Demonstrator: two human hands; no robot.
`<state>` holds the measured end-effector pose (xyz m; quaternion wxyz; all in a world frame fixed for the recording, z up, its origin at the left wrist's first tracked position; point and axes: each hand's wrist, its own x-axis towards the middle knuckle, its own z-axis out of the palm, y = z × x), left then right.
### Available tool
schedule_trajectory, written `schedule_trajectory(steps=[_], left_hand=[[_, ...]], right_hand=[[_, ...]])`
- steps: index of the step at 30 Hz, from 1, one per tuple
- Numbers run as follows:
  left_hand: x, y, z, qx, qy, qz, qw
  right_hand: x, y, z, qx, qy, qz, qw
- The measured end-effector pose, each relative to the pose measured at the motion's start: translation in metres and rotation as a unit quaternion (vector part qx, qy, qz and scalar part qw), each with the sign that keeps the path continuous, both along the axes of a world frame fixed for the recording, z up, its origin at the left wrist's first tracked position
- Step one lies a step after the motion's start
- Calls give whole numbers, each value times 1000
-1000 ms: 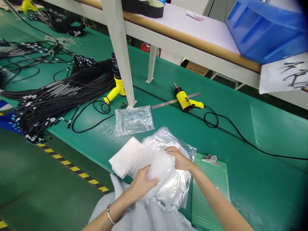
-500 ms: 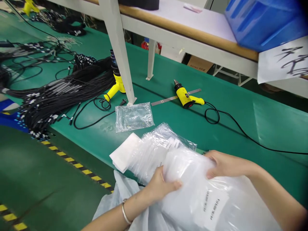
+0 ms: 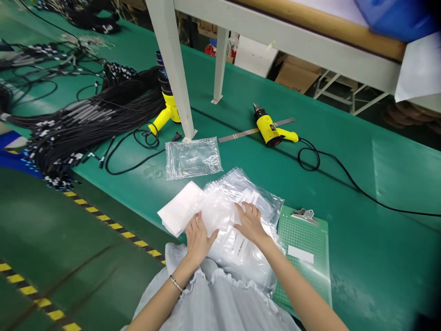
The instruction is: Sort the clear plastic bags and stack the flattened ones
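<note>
A pile of clear plastic bags (image 3: pixel 220 207) with white printed labels lies on the green table near its front edge. My left hand (image 3: pixel 199 240) rests on the pile's left side, fingers stretched out and thumb apart. On the right side of the pile, my right hand (image 3: pixel 252 222) lies with its fingers spread over the plastic. Both hands press on the bags without gripping them. Beside my left fingertips is a stack of white folded sheets (image 3: pixel 181 208). A green clipboard (image 3: pixel 303 234) with a metal clip and a white label lies right of the bags, partly behind my right forearm.
A single clear bag (image 3: pixel 194 158) lies beyond the pile. Farther back are a yellow heat gun (image 3: pixel 270 131) on a steel ruler (image 3: pixel 237 135), a second heat gun (image 3: pixel 168 112) by a white shelf leg (image 3: pixel 174 69), and bundled black cables (image 3: pixel 93 115) at left.
The thick batch of bags that both hands held at the right now lies on the pile. My hands have moved left and opened flat on it, and the clipboard has come into view.
</note>
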<state>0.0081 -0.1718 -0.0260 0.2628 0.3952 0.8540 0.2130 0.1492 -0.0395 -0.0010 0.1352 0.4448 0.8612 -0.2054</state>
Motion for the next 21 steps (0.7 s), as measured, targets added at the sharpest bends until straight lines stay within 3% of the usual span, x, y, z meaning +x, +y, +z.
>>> schedule_trajectory(steps=[4,11,16,21], left_hand=[[2,5,8,-11,65,-9,998],[5,12,10,-41,64,-51,996],[4,7,12,-24,1,-76,997],[6,18,8,-6,-95,-118,989]], right_hand=[[-2,-12,3,31,32,-13,999],[-18,-8,-6,-12,98,-4,995],[-14,-6,-1,-50,166,25,985],[-10,-8,1,-107,224,51,967]])
